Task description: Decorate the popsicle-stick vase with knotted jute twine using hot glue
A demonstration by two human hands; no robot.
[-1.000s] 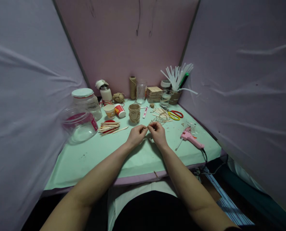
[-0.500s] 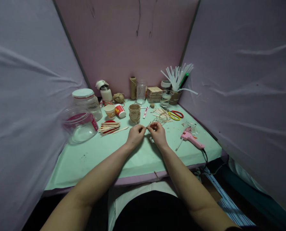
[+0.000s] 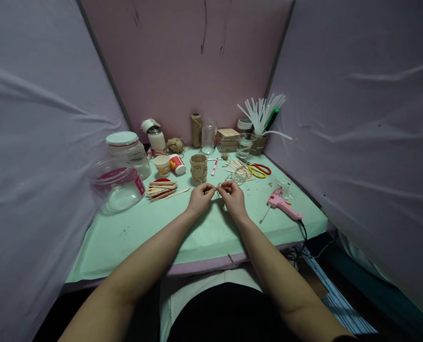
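Over the middle of the table, my left hand and my right hand meet fingertip to fingertip. Both are pinched closed on a thin piece of twine, most of it hidden by the fingers. Loose loops of the same brown twine lie just beyond my right hand, over thin wooden sticks. Behind my left hand stands a brown cup with twine decoration on its side and rim.
A pink glue gun lies right, near scissors. Flat wooden sticks are piled left, beside paper cups and clear plastic jars. At the back stand a twine spool, a glass jar and glue sticks in a holder.
My left fingers have shifted slightly and spread a little around the twine. My right hand stays nearly in place. Everything on the table lies as before.
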